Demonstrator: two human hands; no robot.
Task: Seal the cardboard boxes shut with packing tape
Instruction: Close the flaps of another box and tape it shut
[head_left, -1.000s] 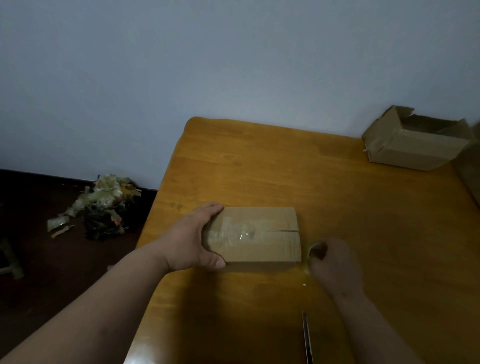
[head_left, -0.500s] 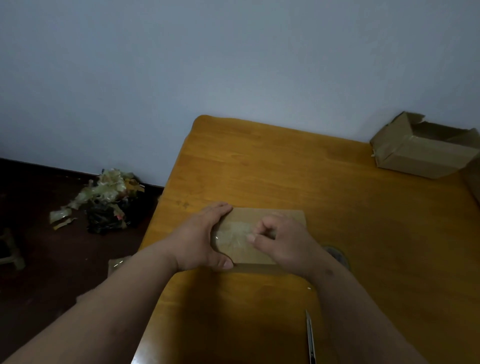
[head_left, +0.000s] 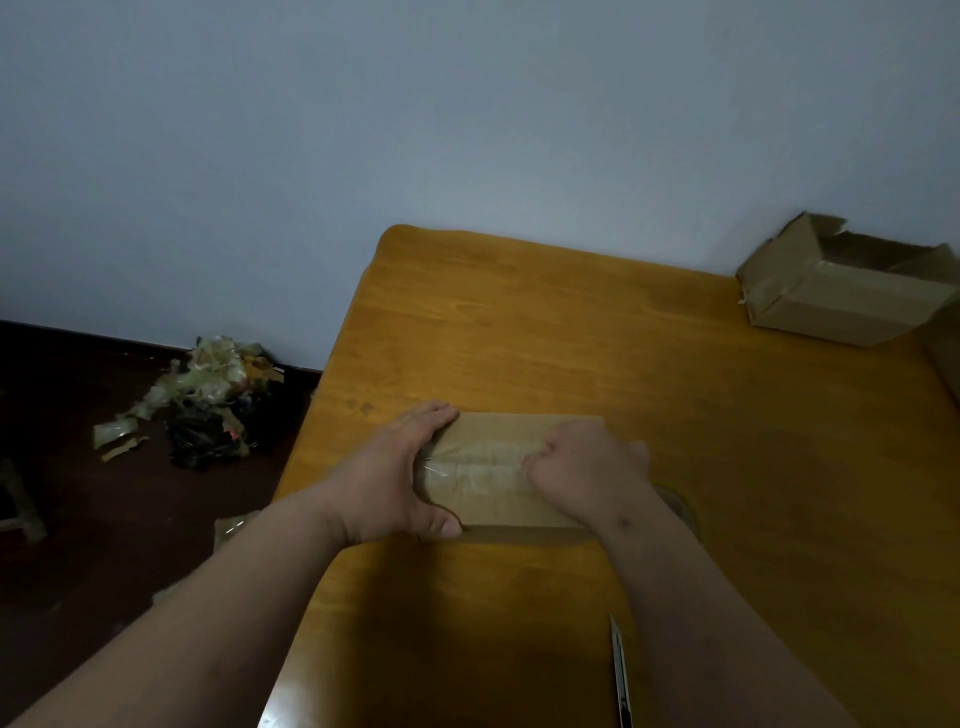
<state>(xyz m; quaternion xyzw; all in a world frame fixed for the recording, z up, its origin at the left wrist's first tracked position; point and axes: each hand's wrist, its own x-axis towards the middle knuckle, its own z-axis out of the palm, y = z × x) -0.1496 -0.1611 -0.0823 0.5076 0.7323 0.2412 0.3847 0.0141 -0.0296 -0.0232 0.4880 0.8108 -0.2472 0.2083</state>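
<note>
My left hand (head_left: 400, 473) grips the left end of the small cardboard box (head_left: 498, 467), fingers curled over its far edge and thumb hooked round its near edge. The box lies flat on the wooden worktop (head_left: 519, 322), near its left side. My right hand (head_left: 587, 462) rests on the right part of the box top with the fingers curled under, knuckles pressing down on the strip of clear tape (head_left: 478, 465) that runs left to right along the lid; in this dim light I can't tell for sure whether those fingers pinch the tape or only press it. Just right of that hand, half hidden behind my wrist, sits what looks like the tape roll (head_left: 675, 506). A slim utility knife (head_left: 621, 675) lies on the worktop near me, beside my right forearm. At the far right an open cardboard box (head_left: 841, 291) lies tipped on its side against the wall. Down on the dark floor to the left there is a heap of crumpled tape scraps (head_left: 208, 400)
</note>
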